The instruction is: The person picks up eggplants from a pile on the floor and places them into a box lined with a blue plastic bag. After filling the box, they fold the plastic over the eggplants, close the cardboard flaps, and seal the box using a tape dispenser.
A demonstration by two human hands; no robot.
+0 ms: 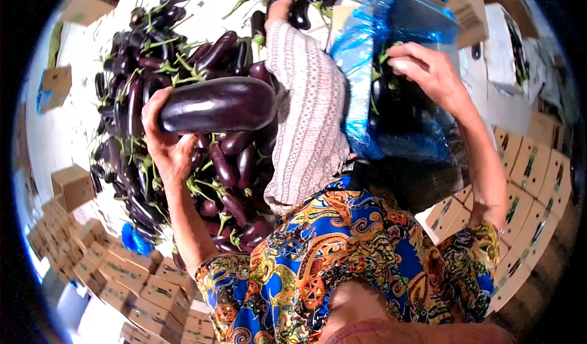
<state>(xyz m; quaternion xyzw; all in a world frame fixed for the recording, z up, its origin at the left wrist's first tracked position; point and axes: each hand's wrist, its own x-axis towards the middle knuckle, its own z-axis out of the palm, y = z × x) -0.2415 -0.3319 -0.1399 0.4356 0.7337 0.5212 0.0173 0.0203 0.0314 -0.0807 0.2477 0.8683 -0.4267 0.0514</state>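
A person in a brightly patterned top sits over a heap of eggplants (183,130), seen from the head camera looking down. The left hand (164,142) is closed around a large dark eggplant (217,104), fingers wrapped over its blunt end, holding it level above the heap; the far end of the fruit is cut off behind the person's raised leg in a pale knitted covering (309,112). The right hand (428,72) reaches into the mouth of a blue plastic bag (379,32) lining a cardboard box (452,51), its fingers curled at the bag's edge beside a green stem; whether those fingers pinch the plastic, a stem or nothing at all cannot be told, since the fingertips sink into shadow. The bag's inside is dark, and only dim shapes of eggplants show there. The heap spreads over a white floor sheet (55,136), its upper part running out of view at the frame's top. Flat stacks of folded cartons (122,270) line the lower left, and more cartons (532,185) stand to the right, their printing too small to read. The lens bends the edges, so the outer boxes are blurred and partly lost in the black rim.
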